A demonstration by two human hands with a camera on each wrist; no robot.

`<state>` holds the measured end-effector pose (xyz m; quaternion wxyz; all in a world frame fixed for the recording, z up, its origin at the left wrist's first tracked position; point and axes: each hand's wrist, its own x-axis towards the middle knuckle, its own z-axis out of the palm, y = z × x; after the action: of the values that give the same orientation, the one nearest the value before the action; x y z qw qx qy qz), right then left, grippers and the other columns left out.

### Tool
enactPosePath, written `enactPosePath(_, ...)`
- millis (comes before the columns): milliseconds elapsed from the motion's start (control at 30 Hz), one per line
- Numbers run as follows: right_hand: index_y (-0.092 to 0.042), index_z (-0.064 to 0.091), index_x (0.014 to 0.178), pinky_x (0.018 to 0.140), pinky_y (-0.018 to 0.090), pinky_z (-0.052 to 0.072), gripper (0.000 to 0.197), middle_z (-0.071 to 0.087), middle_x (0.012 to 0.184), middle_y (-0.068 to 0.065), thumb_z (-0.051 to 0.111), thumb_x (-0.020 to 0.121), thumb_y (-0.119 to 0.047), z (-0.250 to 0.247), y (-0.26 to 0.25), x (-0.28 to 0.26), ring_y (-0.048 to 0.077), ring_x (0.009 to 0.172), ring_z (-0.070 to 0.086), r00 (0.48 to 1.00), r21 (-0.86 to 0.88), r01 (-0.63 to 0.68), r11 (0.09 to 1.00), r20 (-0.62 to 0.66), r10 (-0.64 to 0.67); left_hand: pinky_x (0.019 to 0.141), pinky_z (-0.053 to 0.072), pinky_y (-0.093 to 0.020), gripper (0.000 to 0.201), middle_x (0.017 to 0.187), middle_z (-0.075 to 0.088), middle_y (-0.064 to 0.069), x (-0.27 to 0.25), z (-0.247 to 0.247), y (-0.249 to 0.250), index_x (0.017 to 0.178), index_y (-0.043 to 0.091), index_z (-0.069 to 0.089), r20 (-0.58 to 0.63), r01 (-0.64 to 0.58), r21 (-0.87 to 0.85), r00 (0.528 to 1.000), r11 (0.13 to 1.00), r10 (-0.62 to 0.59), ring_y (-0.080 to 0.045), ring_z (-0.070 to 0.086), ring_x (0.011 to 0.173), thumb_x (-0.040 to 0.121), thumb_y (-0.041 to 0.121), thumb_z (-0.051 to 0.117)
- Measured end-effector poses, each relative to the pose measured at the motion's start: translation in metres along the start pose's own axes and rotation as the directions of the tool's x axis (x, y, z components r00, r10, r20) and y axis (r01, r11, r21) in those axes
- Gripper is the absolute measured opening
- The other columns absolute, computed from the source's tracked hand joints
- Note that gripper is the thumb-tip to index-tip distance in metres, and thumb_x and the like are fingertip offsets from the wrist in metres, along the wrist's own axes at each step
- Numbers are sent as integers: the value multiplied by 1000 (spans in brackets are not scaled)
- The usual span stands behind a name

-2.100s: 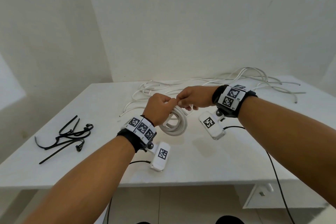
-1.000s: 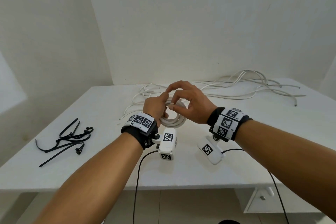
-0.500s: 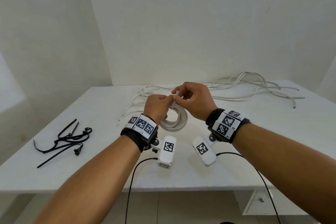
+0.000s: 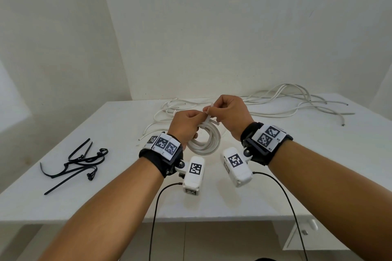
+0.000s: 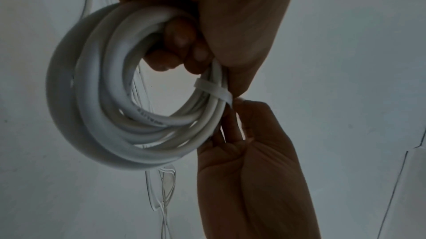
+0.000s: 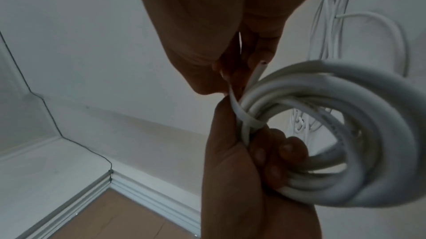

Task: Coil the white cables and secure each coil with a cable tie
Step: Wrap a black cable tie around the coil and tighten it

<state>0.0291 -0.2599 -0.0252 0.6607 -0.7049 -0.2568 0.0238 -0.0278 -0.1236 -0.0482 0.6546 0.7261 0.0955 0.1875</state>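
A coil of white cable hangs above the table's middle. My left hand grips its top, fingers curled through the loop. A white cable tie wraps the bundle beside those fingers. My right hand pinches the tie's tail just above the coil. The tie's head is hidden between the hands.
Loose white cables sprawl across the back of the white table. Several black cable ties lie at the left. Two thin black wires run from the wrist cameras over the front edge. Walls close in behind and left.
My right hand came over the coil, took hold of the white tie's tail and has drawn it upward. My left hand keeps the coil held in about the same place.
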Motion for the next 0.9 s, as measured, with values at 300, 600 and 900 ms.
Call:
enactPosePath(300,-7,69,92,70,27,49,15,75,99,21,77,81,-2,-15,-2,2,20,77,67,981,63,-154,986,127,145,46,34,-25,19,59,47,-3,-4,2,-5,74,11,75,-23,12,19,1000,1000,-11,-13,34,46,85,26,72)
enactPosePath(600,-5,63,89,63,27,55,22,65,74,8,79,77,5,-12,-2,-3,27,72,61,991,304,-131,944,41,125,49,34,-27,17,56,56,2,4,1,-1,71,11,70,-145,-3,-7,989,1000,2,-17,38,48,81,24,75)
enactPosePath(900,-6,65,93,68,32,59,21,74,73,11,80,79,-6,-3,-8,-10,21,65,70,995,158,-74,985,-56,84,55,38,-26,15,51,58,7,5,0,0,72,11,69,-265,-49,49,962,998,60,-9,45,41,81,21,74)
